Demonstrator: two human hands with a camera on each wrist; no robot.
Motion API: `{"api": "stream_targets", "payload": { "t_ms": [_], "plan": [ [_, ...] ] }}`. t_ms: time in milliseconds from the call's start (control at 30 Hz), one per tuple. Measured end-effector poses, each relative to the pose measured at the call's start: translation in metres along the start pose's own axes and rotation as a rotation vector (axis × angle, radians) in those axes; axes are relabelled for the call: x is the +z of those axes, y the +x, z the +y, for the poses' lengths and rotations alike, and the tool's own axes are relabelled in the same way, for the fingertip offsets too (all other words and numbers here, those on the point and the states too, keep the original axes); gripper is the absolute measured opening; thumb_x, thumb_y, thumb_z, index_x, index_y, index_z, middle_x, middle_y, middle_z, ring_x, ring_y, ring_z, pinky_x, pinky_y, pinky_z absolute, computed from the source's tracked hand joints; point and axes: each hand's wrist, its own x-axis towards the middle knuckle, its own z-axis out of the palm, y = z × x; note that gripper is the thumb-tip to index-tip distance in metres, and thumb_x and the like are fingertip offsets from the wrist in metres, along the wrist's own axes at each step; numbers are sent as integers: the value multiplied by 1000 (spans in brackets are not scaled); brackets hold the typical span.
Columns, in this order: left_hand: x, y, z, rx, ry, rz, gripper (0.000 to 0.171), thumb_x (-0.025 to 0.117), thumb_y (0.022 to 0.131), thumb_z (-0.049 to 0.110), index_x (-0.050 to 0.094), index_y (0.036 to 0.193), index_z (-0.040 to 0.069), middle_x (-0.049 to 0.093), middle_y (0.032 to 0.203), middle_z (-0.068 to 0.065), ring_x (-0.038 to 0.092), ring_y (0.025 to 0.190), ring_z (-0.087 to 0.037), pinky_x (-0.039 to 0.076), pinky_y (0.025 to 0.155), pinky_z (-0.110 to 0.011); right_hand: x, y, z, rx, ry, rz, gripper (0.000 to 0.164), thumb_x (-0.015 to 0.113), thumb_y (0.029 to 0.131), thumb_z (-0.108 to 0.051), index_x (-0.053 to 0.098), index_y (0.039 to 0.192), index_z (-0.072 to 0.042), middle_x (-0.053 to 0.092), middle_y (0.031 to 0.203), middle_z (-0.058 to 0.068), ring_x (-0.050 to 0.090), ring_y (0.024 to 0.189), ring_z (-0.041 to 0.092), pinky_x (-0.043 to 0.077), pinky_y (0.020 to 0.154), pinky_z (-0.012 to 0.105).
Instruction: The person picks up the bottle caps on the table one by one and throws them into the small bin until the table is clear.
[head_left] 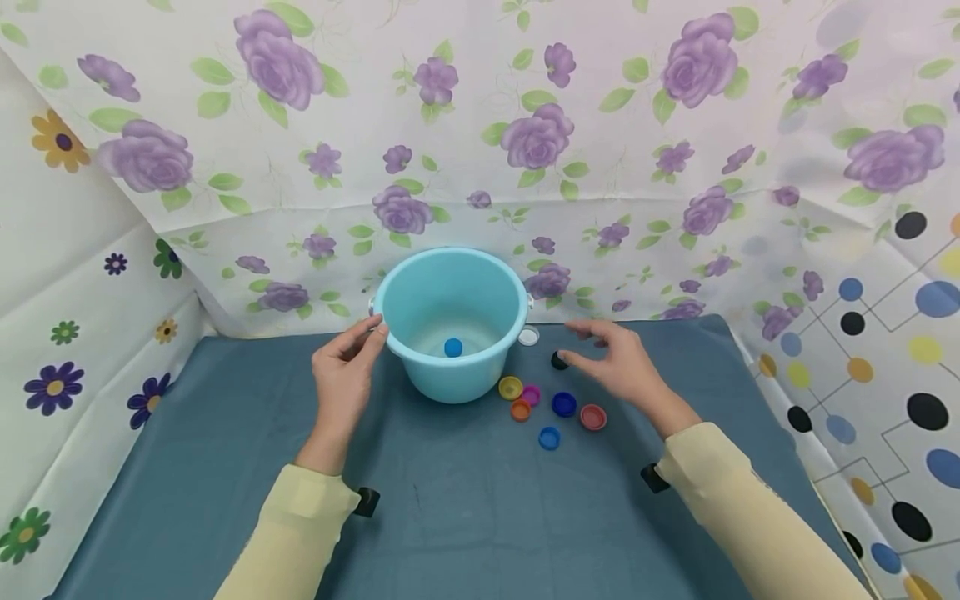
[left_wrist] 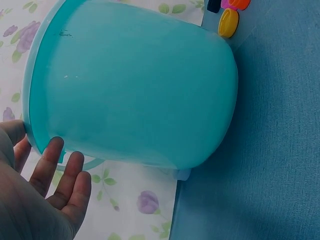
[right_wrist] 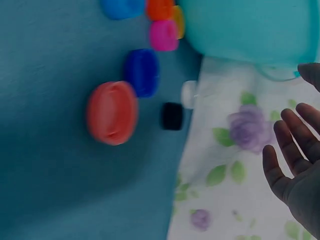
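Note:
A light blue bucket [head_left: 457, 379] stands upright at the back of the table. My left hand [head_left: 344, 375] pinches its rim on the left side with thumb and forefinger, the other fingers spread loosely along the outer wall [left_wrist: 145, 85]. Inside, on the bottom, lies a blue cap [head_left: 453, 347]. My right hand [head_left: 618, 362] hovers to the right of the bucket, fingers apart and nothing between them. A black cap [head_left: 559, 360] shows by its thumb in the head view; the right wrist view has the hand raised away from this cap [right_wrist: 172, 116].
Right of the bucket lie more caps: yellow [head_left: 511, 387], pink [head_left: 531, 395], orange [head_left: 521, 410], dark blue [head_left: 564, 405], red [head_left: 593, 417], blue [head_left: 549, 438] and white [head_left: 528, 336]. A flowered sheet [head_left: 465, 167] hangs right behind the blue-grey tabletop [head_left: 465, 517].

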Motion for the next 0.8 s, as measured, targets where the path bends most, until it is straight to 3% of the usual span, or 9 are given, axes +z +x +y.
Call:
{"api": "stream_targets", "payload": {
  "t_ms": [433,600,800],
  "plan": [
    [-1,0,-1,7,14,-2,28,69,86,25,71,110,12,71,102,-14,64,77,-6,49,67,-18,21,-17,44,130,-72,-205,65,69,75,-59,56,129,-25,56,130,-3,50,124,22,43,97,50],
    [-1,1,-2,3,8,-5,27,69,86,26,71,110,13,71,103,-13,64,77,-6,49,67,-18,29,-20,51,75,-155,-237,71,71,73,-59,55,131,-22,51,138,2,41,132,28,36,102,54],
    [0,2,-4,4,-3,0,27,69,86,25,72,110,13,71,103,-12,65,78,-5,50,68,-18,35,-24,51,-5,-328,-250,72,69,73,-63,55,131,-23,43,145,6,26,141,33,16,108,64]
  ]
}}
